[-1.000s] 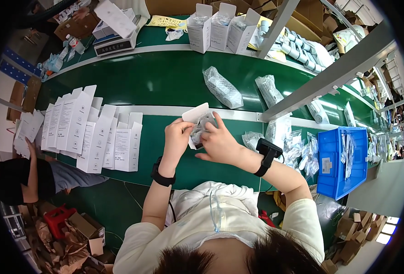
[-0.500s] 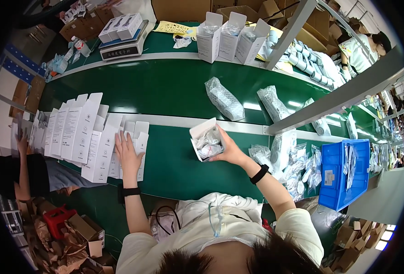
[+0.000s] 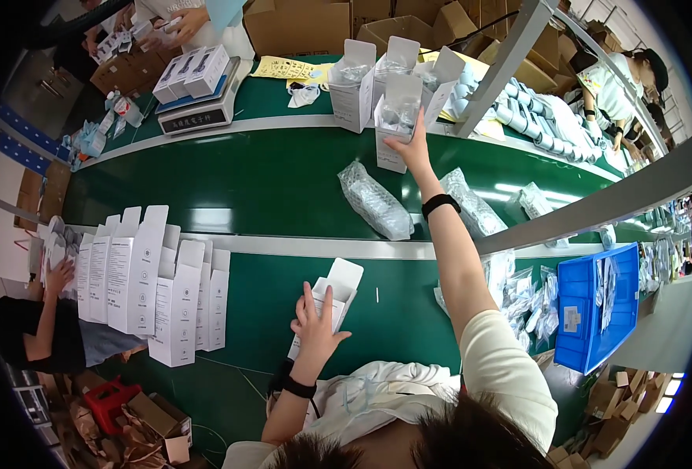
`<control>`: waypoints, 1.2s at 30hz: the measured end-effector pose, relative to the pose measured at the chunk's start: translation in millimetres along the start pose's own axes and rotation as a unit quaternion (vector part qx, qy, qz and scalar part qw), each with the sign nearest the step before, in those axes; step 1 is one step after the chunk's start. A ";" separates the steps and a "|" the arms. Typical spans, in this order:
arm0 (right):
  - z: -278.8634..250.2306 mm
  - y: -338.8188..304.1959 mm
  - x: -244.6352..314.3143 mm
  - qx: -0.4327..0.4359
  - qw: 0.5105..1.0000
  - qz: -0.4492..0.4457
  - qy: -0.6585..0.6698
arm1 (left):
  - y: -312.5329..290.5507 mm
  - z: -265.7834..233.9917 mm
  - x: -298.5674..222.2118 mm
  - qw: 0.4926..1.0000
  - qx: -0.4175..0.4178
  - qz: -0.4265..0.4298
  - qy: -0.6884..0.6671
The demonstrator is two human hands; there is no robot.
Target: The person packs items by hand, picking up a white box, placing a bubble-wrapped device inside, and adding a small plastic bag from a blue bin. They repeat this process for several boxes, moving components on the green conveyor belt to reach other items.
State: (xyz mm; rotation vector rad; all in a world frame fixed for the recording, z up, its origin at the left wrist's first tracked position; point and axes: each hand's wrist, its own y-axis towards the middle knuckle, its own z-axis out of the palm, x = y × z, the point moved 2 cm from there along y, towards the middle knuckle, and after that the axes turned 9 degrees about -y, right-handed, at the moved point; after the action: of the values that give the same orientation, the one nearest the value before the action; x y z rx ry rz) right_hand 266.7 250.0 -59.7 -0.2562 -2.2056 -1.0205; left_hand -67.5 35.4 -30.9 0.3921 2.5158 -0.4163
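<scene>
My right hand [image 3: 413, 147] is stretched far forward. It grips an open-topped white box [image 3: 390, 148] with clear-wrapped contents, held upright just in front of several similar open boxes [image 3: 351, 105] on the far ledge. Close to the near edge of the green table, my left hand [image 3: 315, 332] has its fingers around a second white box [image 3: 346, 275]. That one stands tilted with its flap up; my hand hides part of it, and its inside cannot be made out. Left of it stands a row of open white boxes [image 3: 175, 313].
Bubble-wrapped packs [image 3: 375, 201] lie on the green surface. Bagged parts [image 3: 522, 301] and a blue bin [image 3: 596, 313] are at right. A slanting grey post [image 3: 596, 199] crosses the right side. A scale [image 3: 197, 113] bears boxes. Co-workers sit at left and stand behind.
My right hand has carried the filled box forward to the far ledge. My left hand has left the row and brought a box to the middle. Another person has appeared behind the scale.
</scene>
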 end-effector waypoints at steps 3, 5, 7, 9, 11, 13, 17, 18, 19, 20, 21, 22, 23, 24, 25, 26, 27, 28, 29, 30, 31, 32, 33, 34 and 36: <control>-5.0 -13.1 -7.8 0.192 0.909 0.213 -0.303 | 21.4 -4.1 30.2 0.995 0.031 -0.032 -0.092; -6.3 -30.1 11.4 0.403 0.850 0.241 -0.241 | 38.9 -1.5 77.6 0.974 0.030 -0.034 -0.220; 7.9 -53.7 62.9 0.508 0.803 0.180 -0.255 | 46.2 15.0 111.9 0.959 0.078 -0.035 -0.270; 38.9 -83.2 53.6 0.438 0.860 0.088 -0.247 | 59.4 27.9 117.1 0.914 0.191 -0.003 -0.359; 53.7 -93.8 53.2 0.443 0.853 0.081 -0.264 | 59.2 22.0 96.3 0.891 0.208 -0.031 -0.403; 61.2 -98.6 57.2 0.455 0.839 0.056 -0.294 | 54.7 8.1 66.8 0.838 0.228 -0.089 -0.488; 4.4 -92.0 52.6 0.326 0.939 0.071 0.081 | 39.6 -19.8 30.7 0.835 0.076 0.003 -0.545; -21.6 -92.9 59.9 0.221 0.964 0.035 0.142 | 37.2 -22.9 24.1 0.834 0.074 0.001 -0.546; -49.6 -92.1 77.6 0.192 0.926 0.145 0.290 | 35.9 -27.5 19.1 0.850 0.064 0.058 -0.519; -81.9 -91.2 97.9 0.153 0.857 0.252 0.424 | 34.6 -31.8 12.9 0.862 0.059 0.116 -0.490; -109.0 -92.6 105.4 0.089 0.833 0.297 0.458 | 32.2 -35.1 6.2 0.870 0.053 0.174 -0.458; -139.8 -95.5 107.6 0.013 0.808 0.337 0.483 | 33.0 -34.1 -7.7 0.867 0.065 0.183 -0.460; -158.4 -102.2 111.5 0.004 0.811 0.337 0.479 | 31.9 -32.0 -22.0 0.894 0.064 0.200 -0.397; -175.0 -110.1 114.5 -0.042 0.777 0.359 0.516 | 29.3 -28.5 -35.4 0.916 0.062 0.216 -0.332; -188.4 -117.0 116.6 -0.087 0.739 0.376 0.552 | 27.0 -24.0 -45.9 0.933 0.058 0.234 -0.266; -198.7 -124.2 117.8 -0.131 0.697 0.391 0.587 | 24.0 -17.4 -52.8 0.931 0.064 0.240 -0.266; -205.2 -130.6 120.4 -0.137 0.698 0.388 0.586 | 21.1 -10.0 -57.7 0.931 0.052 0.244 -0.266; -210.3 -135.9 124.9 -0.114 0.690 0.383 0.604 | 19.2 -1.5 -63.5 0.929 0.042 0.251 -0.267; -212.5 -140.7 130.7 -0.090 0.681 0.377 0.622 | 17.2 4.9 -67.4 0.928 0.033 0.257 -0.269; -213.7 -146.7 136.5 -0.067 0.671 0.372 0.639 | 13.8 11.4 -70.2 0.925 0.041 0.263 -0.269; -210.2 -151.0 144.2 -0.076 0.673 0.369 0.637 | 12.0 16.4 -71.6 0.921 0.033 0.258 -0.290; -204.7 -154.4 153.2 -0.128 0.735 0.372 0.552 | 10.1 21.1 -72.9 0.916 0.025 0.253 -0.310; -201.4 -157.6 161.2 -0.180 0.786 0.372 0.459 | 7.5 25.7 -75.0 0.911 0.020 0.247 -0.330; -195.5 -161.0 165.2 -0.192 0.787 0.371 0.454 | 4.7 30.5 -77.3 0.909 0.031 0.254 -0.330; -190.7 -165.4 170.5 -0.223 0.951 0.213 0.019 | 1.8 34.3 -79.0 0.907 -0.044 0.255 -0.331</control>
State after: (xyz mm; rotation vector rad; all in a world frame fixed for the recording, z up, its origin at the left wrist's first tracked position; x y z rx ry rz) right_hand 163.2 -18.2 40.8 -0.8684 -1.7474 -1.2414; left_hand 12.9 9.4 -14.1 0.7106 1.6820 -0.1779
